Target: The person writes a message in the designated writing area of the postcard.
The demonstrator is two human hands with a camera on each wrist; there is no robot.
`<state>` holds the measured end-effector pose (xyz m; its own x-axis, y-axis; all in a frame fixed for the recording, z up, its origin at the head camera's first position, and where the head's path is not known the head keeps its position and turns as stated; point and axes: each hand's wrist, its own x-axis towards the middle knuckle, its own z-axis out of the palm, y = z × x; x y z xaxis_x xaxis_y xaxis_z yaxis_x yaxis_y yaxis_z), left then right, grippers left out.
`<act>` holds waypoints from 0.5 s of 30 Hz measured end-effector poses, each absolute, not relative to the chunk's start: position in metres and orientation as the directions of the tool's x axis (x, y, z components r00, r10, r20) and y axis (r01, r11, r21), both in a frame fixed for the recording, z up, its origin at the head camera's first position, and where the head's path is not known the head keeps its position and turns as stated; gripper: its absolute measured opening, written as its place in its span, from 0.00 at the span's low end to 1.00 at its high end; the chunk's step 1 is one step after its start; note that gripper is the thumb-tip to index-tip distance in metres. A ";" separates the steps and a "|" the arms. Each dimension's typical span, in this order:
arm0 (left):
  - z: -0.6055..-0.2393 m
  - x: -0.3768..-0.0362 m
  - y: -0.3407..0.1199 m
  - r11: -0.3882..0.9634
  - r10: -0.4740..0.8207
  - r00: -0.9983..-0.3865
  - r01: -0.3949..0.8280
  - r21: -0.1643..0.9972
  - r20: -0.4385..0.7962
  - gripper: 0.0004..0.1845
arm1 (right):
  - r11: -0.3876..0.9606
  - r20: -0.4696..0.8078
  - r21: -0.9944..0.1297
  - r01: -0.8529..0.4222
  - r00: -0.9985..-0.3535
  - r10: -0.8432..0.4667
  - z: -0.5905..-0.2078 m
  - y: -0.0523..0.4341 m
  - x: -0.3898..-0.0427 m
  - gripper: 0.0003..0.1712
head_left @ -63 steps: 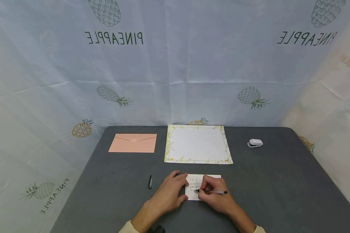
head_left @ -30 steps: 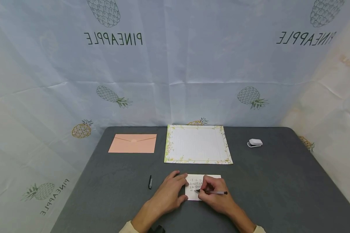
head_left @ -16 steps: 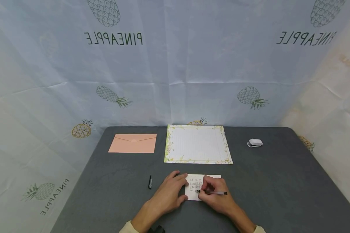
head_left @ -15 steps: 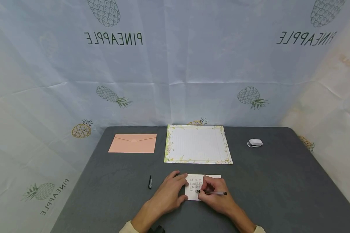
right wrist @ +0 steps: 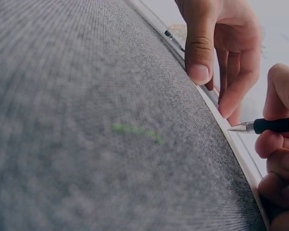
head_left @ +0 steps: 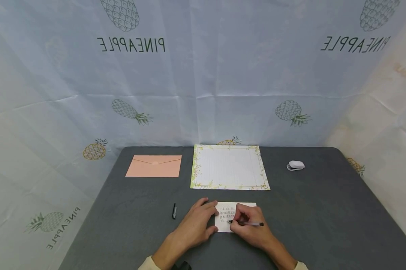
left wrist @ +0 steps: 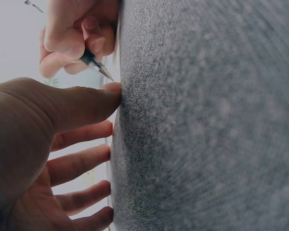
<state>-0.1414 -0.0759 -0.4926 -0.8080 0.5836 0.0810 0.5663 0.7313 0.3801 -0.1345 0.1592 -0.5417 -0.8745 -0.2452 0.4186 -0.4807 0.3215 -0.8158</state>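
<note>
grey tabletop | left hand flat, steadying card | right hand gripping pen | three lines written, lower card blank

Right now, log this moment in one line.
right hand: holds pen, tip on card | left hand: steadies card | cap: beside

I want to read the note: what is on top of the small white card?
On the small white card rest the left hand and the right hand holding a pen. A few handwritten lines show; the rest is covered.
</note>
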 end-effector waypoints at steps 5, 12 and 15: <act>-0.493 -0.141 -0.076 0.730 0.585 -0.806 0.570 0.377 0.086 0.19 | 0.323 0.415 -0.819 -0.474 -0.878 -0.237 -0.542 0.159 -0.134 0.23; -0.492 -0.142 -0.076 0.734 0.583 -0.809 0.563 0.380 0.073 0.19 | 0.297 0.455 -0.823 -0.485 -0.875 -0.169 -0.545 0.159 -0.135 0.24; -0.492 -0.142 -0.075 0.734 0.583 -0.810 0.559 0.385 0.066 0.19 | 0.269 0.465 -0.838 -0.475 -0.879 -0.105 -0.544 0.162 -0.136 0.24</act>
<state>-0.1416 -0.0754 -0.4922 -0.8100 0.5828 0.0658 0.5594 0.7341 0.3849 -0.1355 0.1620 -0.5437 -0.8792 -0.1054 0.4647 -0.4751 0.2694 -0.8377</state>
